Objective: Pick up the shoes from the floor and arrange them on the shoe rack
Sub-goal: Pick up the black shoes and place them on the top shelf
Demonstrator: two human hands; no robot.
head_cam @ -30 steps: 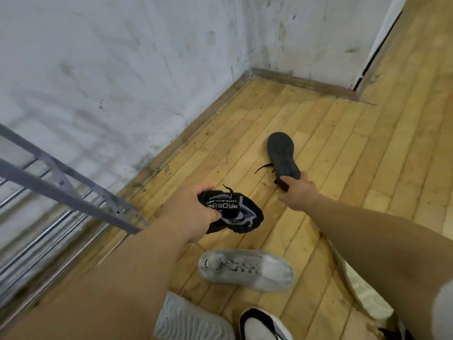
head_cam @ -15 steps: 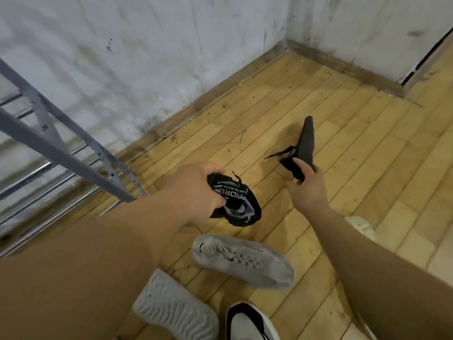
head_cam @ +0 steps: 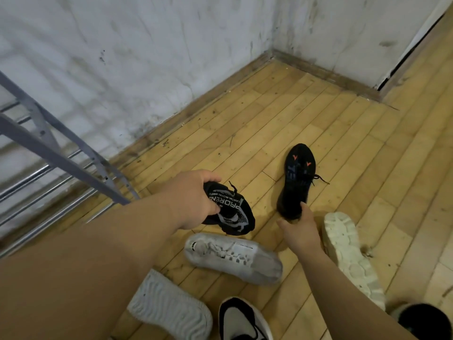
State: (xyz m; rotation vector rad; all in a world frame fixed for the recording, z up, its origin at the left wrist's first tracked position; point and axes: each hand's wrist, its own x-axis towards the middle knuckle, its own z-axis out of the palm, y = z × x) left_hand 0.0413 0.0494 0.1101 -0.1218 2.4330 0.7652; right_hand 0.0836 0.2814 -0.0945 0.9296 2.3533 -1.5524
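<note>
My left hand (head_cam: 193, 197) grips a black knit shoe with white lettering (head_cam: 230, 212) and holds it above the floor. My right hand (head_cam: 297, 229) pinches the heel of a second black shoe (head_cam: 297, 177), which lies upright on the wooden floor with orange marks on its top. A grey lace-up shoe (head_cam: 232, 257) lies on its side below both hands. The grey metal shoe rack (head_cam: 56, 153) stands at the left against the wall.
A cream shoe (head_cam: 348, 253) lies sole-up at the right. A white sole-up shoe (head_cam: 169, 307) and a black-and-white shoe (head_cam: 242, 320) lie near the bottom edge. Another dark shoe (head_cam: 424, 320) shows at the bottom right. Stained white walls meet in a corner ahead.
My right hand has turned the second black shoe from sole-up, through its edge, to upright on the floor. My left hand still holds its shoe.
</note>
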